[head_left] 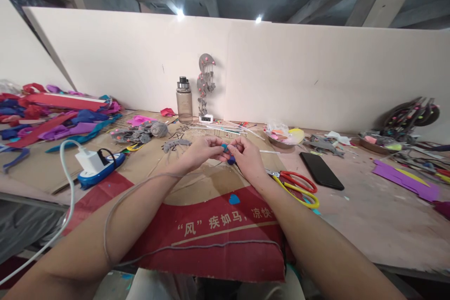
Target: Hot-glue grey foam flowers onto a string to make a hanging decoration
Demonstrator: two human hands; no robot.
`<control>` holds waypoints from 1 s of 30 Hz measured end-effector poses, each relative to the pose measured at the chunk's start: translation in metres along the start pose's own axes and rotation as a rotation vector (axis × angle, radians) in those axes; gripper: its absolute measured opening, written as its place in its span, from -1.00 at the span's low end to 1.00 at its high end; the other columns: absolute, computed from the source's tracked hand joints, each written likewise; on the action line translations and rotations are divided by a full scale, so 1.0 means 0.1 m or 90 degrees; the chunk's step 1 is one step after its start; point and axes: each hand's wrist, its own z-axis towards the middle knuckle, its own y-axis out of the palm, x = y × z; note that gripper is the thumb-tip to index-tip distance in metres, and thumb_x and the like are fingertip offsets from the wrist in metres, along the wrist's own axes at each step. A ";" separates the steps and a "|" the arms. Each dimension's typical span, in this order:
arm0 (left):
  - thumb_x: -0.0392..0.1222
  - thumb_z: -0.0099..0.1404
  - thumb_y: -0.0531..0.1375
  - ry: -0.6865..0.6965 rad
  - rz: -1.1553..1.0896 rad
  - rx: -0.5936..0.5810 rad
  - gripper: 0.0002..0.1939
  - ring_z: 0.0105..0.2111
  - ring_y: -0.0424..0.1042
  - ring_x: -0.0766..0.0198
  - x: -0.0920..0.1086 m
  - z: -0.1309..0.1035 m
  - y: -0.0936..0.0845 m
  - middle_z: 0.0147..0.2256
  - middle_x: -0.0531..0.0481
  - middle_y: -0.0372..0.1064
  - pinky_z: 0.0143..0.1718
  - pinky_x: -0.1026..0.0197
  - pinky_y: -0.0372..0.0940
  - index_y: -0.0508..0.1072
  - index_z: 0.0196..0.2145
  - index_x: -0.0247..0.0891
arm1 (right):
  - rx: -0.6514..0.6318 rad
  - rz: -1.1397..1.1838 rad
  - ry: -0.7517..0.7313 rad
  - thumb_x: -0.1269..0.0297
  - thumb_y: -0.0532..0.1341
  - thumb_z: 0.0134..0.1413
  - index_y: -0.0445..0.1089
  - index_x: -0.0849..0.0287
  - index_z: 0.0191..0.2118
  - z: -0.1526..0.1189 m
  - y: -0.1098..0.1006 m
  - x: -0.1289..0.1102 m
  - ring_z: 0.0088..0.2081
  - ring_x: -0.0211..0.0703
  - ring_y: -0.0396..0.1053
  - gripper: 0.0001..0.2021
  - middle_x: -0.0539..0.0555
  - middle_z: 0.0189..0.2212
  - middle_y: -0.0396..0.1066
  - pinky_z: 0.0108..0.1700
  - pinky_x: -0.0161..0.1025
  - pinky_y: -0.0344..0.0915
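Observation:
Between the fingertips of both hands is a small teal-blue piece (225, 147). My left hand (207, 151) pinches it from the left, my right hand (245, 153) from the right, the fingertips nearly touching. A grey yarn (140, 181) runs over my left forearm and down across the red-printed cardboard (211, 260). On that cardboard, below the hands, lies a blue heart-shaped scrap (234, 199). A dark blue item (231, 161) shows just beneath my right hand. Scissors with red and yellow handles (298, 185) lie beside my right forearm.
A black phone (321, 170) lies on the right. A blue power strip (100, 171) with a white charger is on the left, near colored cloth strips (66, 115). A bottle (184, 103), a grey hanging ornament (206, 79) and a bowl of scraps (283, 137) stand farther back.

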 end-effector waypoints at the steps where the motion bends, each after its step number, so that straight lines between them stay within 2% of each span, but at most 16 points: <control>1: -0.11 0.09 0.35 0.005 0.003 0.000 -0.75 -0.38 0.52 0.29 0.00 0.00 0.00 -0.34 -0.11 0.53 -0.24 0.25 0.43 0.54 -0.31 -0.33 | 0.003 -0.002 0.003 0.23 0.18 0.03 0.31 0.14 -0.41 0.00 0.00 0.00 -0.52 -0.26 0.13 -0.90 -0.09 -0.59 0.21 -0.39 -0.28 0.10; 4: -0.11 0.08 0.36 0.023 0.041 0.013 -0.73 -0.38 0.52 0.30 -0.01 0.00 -0.01 -0.35 -0.11 0.53 -0.29 0.30 0.41 0.55 -0.30 -0.34 | 0.007 -0.009 0.004 0.23 0.18 0.04 0.32 0.14 -0.40 0.00 0.01 0.00 -0.51 -0.25 0.14 -0.90 -0.09 -0.59 0.21 -0.38 -0.28 0.10; 8: -0.07 0.08 0.35 0.032 0.113 0.042 -0.72 -0.46 0.50 0.30 -0.02 0.03 -0.02 -0.45 -0.08 0.51 -0.36 0.29 0.41 0.53 -0.35 -0.36 | 0.003 -0.026 -0.013 0.21 0.17 0.05 0.32 0.15 -0.41 -0.01 0.03 0.03 -0.47 -0.25 0.19 -0.87 -0.07 -0.56 0.24 -0.34 -0.29 0.12; 13: -0.10 0.12 0.31 0.058 0.143 0.100 -0.77 -0.47 0.50 0.29 -0.04 0.11 -0.17 -0.47 -0.08 0.51 -0.34 0.23 0.44 0.48 -0.39 -0.36 | -0.035 -0.011 -0.029 0.16 0.08 0.16 0.36 0.15 -0.37 -0.03 0.07 0.05 -0.42 -0.26 0.26 -0.79 -0.04 -0.47 0.37 -0.33 -0.30 0.13; 15: -0.11 0.13 0.29 0.083 0.188 0.130 -0.78 -0.49 0.50 0.27 -0.07 0.13 -0.26 -0.49 -0.07 0.50 -0.37 0.22 0.44 0.48 -0.39 -0.35 | -0.067 -0.004 -0.011 0.15 0.06 0.18 0.36 0.14 -0.37 -0.05 0.09 0.05 -0.47 -0.27 0.25 -0.77 -0.06 -0.53 0.36 -0.37 -0.31 0.12; 17: -0.11 0.15 0.27 0.104 0.224 0.148 -0.80 -0.51 0.49 0.27 -0.09 0.15 -0.33 -0.51 -0.05 0.49 -0.41 0.23 0.44 0.48 -0.39 -0.33 | -0.133 0.004 0.030 0.15 0.04 0.18 0.37 0.12 -0.37 -0.06 0.11 0.05 -0.55 -0.29 0.21 -0.76 -0.09 -0.57 0.36 -0.42 -0.31 0.10; 20: -0.12 0.18 0.25 0.126 0.231 0.179 -0.81 -0.55 0.47 0.29 -0.09 0.15 -0.39 -0.55 -0.02 0.46 -0.46 0.25 0.42 0.45 -0.41 -0.32 | -0.214 -0.033 0.025 0.17 0.07 0.15 0.41 0.11 -0.38 -0.04 0.09 0.04 -0.54 -0.27 0.26 -0.77 -0.06 -0.50 0.46 -0.41 -0.30 0.13; 21: -0.12 0.18 0.25 0.132 0.222 0.188 -0.81 -0.56 0.46 0.30 -0.08 0.15 -0.40 -0.56 -0.02 0.45 -0.47 0.26 0.41 0.45 -0.41 -0.33 | -0.202 -0.062 -0.002 0.17 0.08 0.15 0.43 0.12 -0.40 -0.02 0.07 0.04 -0.46 -0.24 0.32 -0.76 -0.04 -0.45 0.48 -0.36 -0.29 0.16; 23: -0.11 0.18 0.25 0.146 0.193 0.202 -0.80 -0.57 0.45 0.31 -0.06 0.15 -0.41 -0.57 0.00 0.44 -0.48 0.26 0.41 0.45 -0.41 -0.33 | -0.121 -0.122 -0.044 0.15 0.07 0.16 0.45 0.13 -0.40 0.03 0.01 0.08 -0.30 -0.18 0.38 -0.73 0.02 -0.36 0.50 -0.24 -0.27 0.19; 25: -0.10 0.17 0.26 0.159 0.159 0.203 -0.79 -0.57 0.44 0.31 -0.04 0.14 -0.40 -0.57 0.00 0.44 -0.46 0.25 0.41 0.46 -0.41 -0.34 | -0.044 -0.174 -0.021 0.14 0.03 0.20 0.45 0.16 -0.35 0.08 -0.04 0.14 -0.25 -0.15 0.38 -0.70 0.06 -0.32 0.50 -0.19 -0.25 0.19; 26: -0.09 0.16 0.27 0.161 0.144 0.197 -0.78 -0.57 0.44 0.31 -0.03 0.15 -0.40 -0.56 0.00 0.44 -0.45 0.24 0.42 0.46 -0.41 -0.34 | -0.033 -0.204 0.009 0.13 0.02 0.21 0.45 0.18 -0.32 0.10 -0.04 0.18 -0.26 -0.15 0.39 -0.69 0.09 -0.32 0.50 -0.20 -0.25 0.20; 30: -0.09 0.12 0.31 0.138 0.089 0.147 -0.75 -0.58 0.43 0.33 0.00 0.14 -0.37 -0.57 0.00 0.44 -0.45 0.24 0.42 0.43 -0.45 -0.35 | -0.123 -0.361 0.103 0.04 0.04 0.21 0.45 0.28 -0.25 0.09 0.08 0.27 -0.21 -0.05 0.42 -0.60 0.25 -0.28 0.49 -0.15 -0.21 0.23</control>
